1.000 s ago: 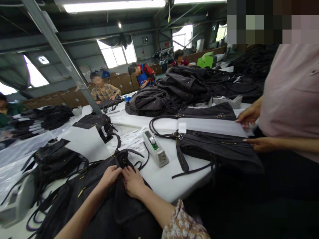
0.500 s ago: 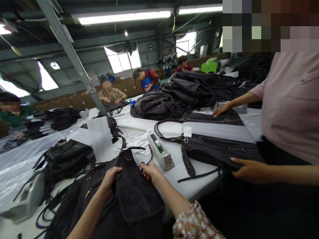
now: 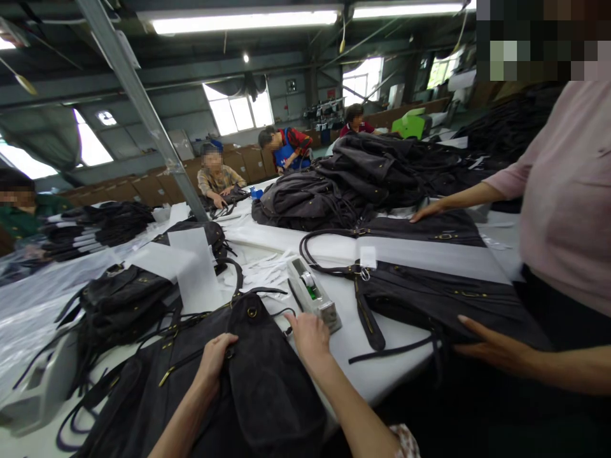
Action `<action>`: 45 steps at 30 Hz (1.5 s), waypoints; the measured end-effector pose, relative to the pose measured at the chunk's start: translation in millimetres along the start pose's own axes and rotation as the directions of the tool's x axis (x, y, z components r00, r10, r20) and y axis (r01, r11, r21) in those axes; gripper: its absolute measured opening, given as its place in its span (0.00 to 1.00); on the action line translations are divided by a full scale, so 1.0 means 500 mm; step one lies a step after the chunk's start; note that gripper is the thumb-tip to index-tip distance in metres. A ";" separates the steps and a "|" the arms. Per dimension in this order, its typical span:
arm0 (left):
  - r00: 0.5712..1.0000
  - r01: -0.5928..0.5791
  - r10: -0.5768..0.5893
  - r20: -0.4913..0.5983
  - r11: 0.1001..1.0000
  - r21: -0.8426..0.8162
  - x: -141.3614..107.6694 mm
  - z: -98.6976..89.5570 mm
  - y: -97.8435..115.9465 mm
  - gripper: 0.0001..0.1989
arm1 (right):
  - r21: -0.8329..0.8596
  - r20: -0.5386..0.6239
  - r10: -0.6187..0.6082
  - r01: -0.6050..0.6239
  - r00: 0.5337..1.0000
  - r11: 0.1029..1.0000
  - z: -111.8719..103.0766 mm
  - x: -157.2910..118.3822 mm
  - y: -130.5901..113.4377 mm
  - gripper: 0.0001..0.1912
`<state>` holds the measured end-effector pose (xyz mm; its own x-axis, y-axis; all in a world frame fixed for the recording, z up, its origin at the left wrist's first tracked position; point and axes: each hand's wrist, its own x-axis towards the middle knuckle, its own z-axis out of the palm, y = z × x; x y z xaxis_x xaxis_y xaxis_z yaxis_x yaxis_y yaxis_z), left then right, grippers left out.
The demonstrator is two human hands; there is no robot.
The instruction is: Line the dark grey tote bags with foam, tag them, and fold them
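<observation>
A dark grey fabric bag [image 3: 281, 394] with brass fittings lies at the table's near edge. My left hand [image 3: 216, 362] is closed on it beside the side pocket flap, thumb on top and fingers partly hidden. At the pocket's right edge, my right hand [image 3: 311, 340] has its fingers drawn together on a thin dark strap [image 3: 282, 311], whose end they hide. A brass ring [image 3: 251, 312] sits near the flap's top. Just beyond my right hand stands a grey tape dispenser [image 3: 326, 310] with a green-cored roll.
On the right, a co-worker in a pink shirt [image 3: 563, 191] rests both hands on another dark bag [image 3: 429, 286] with white sheeting across it. A heap of dark bags [image 3: 353, 178] lies behind. Left are a second dispenser [image 3: 48, 381], white paper [image 3: 195, 267] and a metal post [image 3: 143, 108].
My right hand has shifted slightly right and turned its back upward, away from the pocket edge. My left hand keeps its place on the bag. The view has shifted a little.
</observation>
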<state>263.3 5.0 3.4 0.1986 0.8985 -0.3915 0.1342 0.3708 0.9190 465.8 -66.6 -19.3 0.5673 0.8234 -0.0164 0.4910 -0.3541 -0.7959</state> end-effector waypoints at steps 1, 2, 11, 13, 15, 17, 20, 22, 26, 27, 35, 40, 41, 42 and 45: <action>1.000 -0.002 0.002 0.024 1.000 -0.011 -0.003 0.004 0.004 0.10 | -0.032 -0.017 -0.076 0.075 0.997 0.997 0.001 0.001 -0.012 0.19; 0.998 -0.006 0.008 0.057 1.000 -0.025 -0.005 0.007 0.008 0.11 | -0.062 -0.018 -0.184 0.183 0.983 0.981 0.007 0.004 -0.024 0.18; 0.937 -0.264 0.232 0.262 0.960 0.094 0.046 0.015 -0.007 0.20 | -0.136 0.485 -0.618 0.752 0.619 0.645 0.160 0.062 -0.032 0.33; 0.931 -0.327 0.308 0.196 0.942 0.074 0.067 0.004 -0.016 0.24 | -0.112 0.487 -0.612 0.739 0.624 0.664 0.153 0.064 -0.035 0.31; 0.922 -0.375 0.365 0.131 0.925 0.065 0.083 -0.003 -0.026 0.27 | -0.029 0.466 -0.590 0.678 0.659 0.735 0.131 0.064 -0.051 0.26; 0.896 -0.431 0.410 0.169 0.896 0.108 0.092 -0.003 -0.038 0.27 | 0.072 0.454 -0.553 0.590 0.699 0.805 0.104 0.059 -0.069 0.22; 0.800 -0.592 0.474 0.368 0.724 0.355 0.097 0.013 -0.062 0.29 | 0.161 0.480 -0.501 0.489 0.720 0.857 0.066 0.036 -0.068 0.22; 0.785 -0.619 0.442 0.434 0.539 0.571 0.101 0.027 -0.077 0.28 | 0.174 0.508 -0.471 0.449 0.721 0.876 0.038 0.007 -0.041 0.21; 0.862 -0.492 0.357 0.359 0.421 0.762 0.114 0.055 -0.093 0.29 | 0.213 0.575 -0.416 0.363 0.704 0.907 -0.040 -0.079 0.035 0.20; 0.871 -0.477 0.346 0.349 0.428 0.768 0.117 0.063 -0.094 0.30 | 0.249 0.587 -0.406 0.321 0.700 0.914 -0.063 -0.102 0.046 0.21; 0.896 -0.301 0.406 0.180 0.257 0.918 0.120 0.112 -0.100 0.30 | 0.114 0.451 -0.373 0.362 0.811 0.925 -0.115 -0.250 -0.020 0.32; 0.878 -0.370 0.334 0.342 0.022 0.929 0.113 0.119 -0.094 0.32 | -0.005 0.359 -0.239 0.258 0.902 0.966 -0.080 -0.311 0.024 0.09; 0.879 -0.373 0.325 0.349 0.014 0.928 0.112 0.121 -0.091 0.34 | 0.035 0.350 -0.210 0.211 0.913 0.977 -0.087 -0.313 0.038 0.07; 0.881 -0.367 0.323 0.344 0.011 0.930 0.111 0.123 -0.088 0.35 | 0.075 0.355 -0.189 0.174 0.915 0.982 -0.096 -0.311 0.048 0.07; 0.884 -0.343 0.336 0.325 -0.004 0.939 0.109 0.130 -0.082 0.38 | 0.154 0.446 -0.179 0.122 0.877 0.981 -0.120 -0.286 0.040 0.04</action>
<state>331.9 23.6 -58.7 0.5358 0.8427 -0.0522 0.8431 -0.5307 0.0869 434.4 -218.0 3.5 0.1145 0.9832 -0.1420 0.4484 -0.1787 -0.8758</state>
